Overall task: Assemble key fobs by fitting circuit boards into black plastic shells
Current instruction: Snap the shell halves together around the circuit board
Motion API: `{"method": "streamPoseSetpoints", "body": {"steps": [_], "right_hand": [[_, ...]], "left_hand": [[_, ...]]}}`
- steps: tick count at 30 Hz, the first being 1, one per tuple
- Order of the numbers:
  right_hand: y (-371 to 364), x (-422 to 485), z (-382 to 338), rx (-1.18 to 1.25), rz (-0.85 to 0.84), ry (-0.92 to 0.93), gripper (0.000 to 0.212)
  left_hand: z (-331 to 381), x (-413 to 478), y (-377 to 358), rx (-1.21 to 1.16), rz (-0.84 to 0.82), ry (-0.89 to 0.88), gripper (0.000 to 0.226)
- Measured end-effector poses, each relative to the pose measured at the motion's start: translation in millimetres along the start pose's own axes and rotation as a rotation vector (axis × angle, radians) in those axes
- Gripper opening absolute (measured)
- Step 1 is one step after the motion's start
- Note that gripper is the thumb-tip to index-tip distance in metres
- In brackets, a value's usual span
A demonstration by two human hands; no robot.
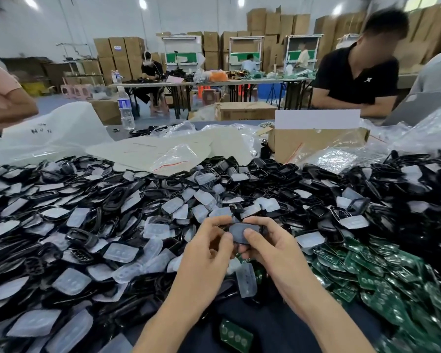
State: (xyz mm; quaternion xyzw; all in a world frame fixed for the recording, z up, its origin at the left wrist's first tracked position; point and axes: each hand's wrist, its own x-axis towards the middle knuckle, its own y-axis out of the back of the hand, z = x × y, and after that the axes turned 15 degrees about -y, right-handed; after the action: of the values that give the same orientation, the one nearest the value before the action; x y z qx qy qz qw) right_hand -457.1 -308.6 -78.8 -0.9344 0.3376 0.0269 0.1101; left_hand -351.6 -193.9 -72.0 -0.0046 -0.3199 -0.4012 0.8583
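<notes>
Fingers (pixel 250 235) of the left hand (pixel 209 250) and right hand (pixel 270 250) pinch a black shell (pixel 239 229) by its ends, its long axis crosswise between them, with green circuit boards (pixel 372 273) heaped nearer the right hand.

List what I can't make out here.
Head view: whether a board sits inside the black shell; the left hand and right hand cover its underside.
Head view: print on the loose circuit board by the bottom edge; too small and blurred.
Head view: the green board pile's extent; cut off by the right edge.
</notes>
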Motion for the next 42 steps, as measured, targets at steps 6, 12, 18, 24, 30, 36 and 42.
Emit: {"method": "streamPoseSetpoints", "body": {"steps": [6, 12, 18, 24, 30, 36, 42], "right_hand": [[-5, -6, -1, -0.046, -0.015, 0.026, 0.015], [-8, -10, -3, -0.039, 0.034, 0.024, 0.012], [-8, -10, -3, -0.057, 0.045, 0.024, 0.013], [-9, -11, -5, -0.057, -0.006, 0.025, 0.022], [-8, -11, -5, -0.023, -0.047, 0.019, 0.014], [-9, -8, -2, 0.125, -0.097, -0.005, 0.021], [-11, -6, -2, 0.294, -0.053, -0.064, 0.019]], "left_hand": [[0, -4, -4, 0.172, 0.035, -0.086, 0.016], [2, -7, -3, 0.182, 0.007, -0.153, 0.017], [5, -8, -4, 0.146, 0.000, -0.124, 0.011], [9, -4, -3, 0.039, 0.037, -0.074, 0.005], [12, -4, -3, -0.012, 0.040, -0.059, 0.013], [8, -2, -4, 0.027, 0.111, -0.034, 0.018], [6, -1, -4, 0.016, 0.145, -0.021, 0.016]]}}
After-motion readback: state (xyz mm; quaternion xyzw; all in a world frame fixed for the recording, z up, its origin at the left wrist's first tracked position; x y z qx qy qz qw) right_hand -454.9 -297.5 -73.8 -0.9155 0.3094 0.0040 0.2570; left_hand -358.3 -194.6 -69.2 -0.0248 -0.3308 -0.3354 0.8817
